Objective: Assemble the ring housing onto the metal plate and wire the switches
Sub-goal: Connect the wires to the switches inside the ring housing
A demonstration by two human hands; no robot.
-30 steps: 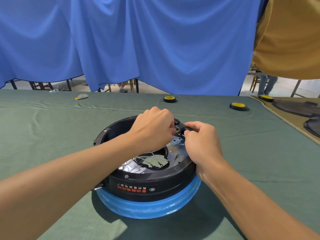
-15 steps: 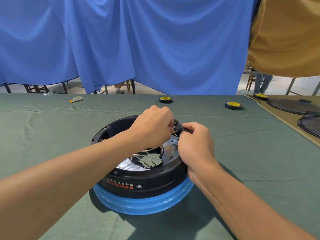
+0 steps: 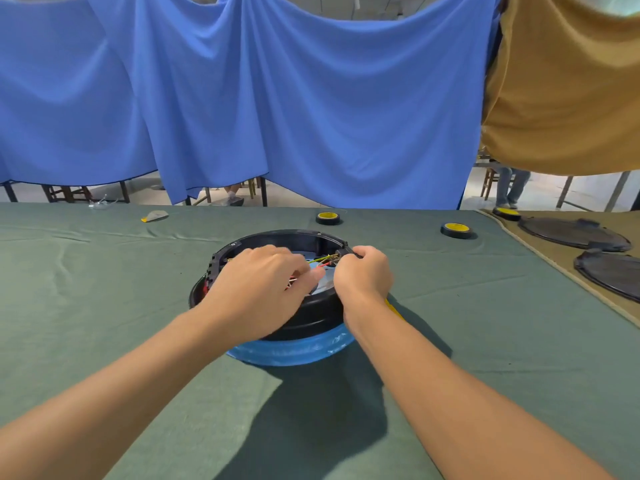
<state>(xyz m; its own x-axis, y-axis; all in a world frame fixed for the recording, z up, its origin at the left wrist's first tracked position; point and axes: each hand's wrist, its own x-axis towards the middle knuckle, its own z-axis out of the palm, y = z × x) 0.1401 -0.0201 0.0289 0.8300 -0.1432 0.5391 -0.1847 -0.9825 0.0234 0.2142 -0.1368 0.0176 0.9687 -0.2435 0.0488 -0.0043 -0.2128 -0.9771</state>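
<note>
A black ring housing [image 3: 287, 239] sits on a blue round base [image 3: 294, 351] in the middle of the green cloth. Inside it a shiny metal plate [image 3: 323, 282] shows between my hands. My left hand [image 3: 263, 285] lies over the housing's near left side, fingers pinched on thin wires. A yellow-green wire [image 3: 320, 260] runs from it to a small black switch [image 3: 341, 254] at the housing's right rim. My right hand [image 3: 363, 275] pinches that switch. Most of the plate and wiring is hidden under my hands.
Two yellow-topped tape rolls [image 3: 328, 218] [image 3: 456, 230] lie behind the housing. Black round covers [image 3: 571, 233] [image 3: 613, 271] rest on a tan mat at the right. A small grey-yellow scrap [image 3: 154, 215] lies far left. Blue curtains hang behind the table's far edge.
My view has tipped up and back. My left hand has slid down and left from the switch, drawing a yellow-green wire out. My right hand stays at the switch on the rim.
</note>
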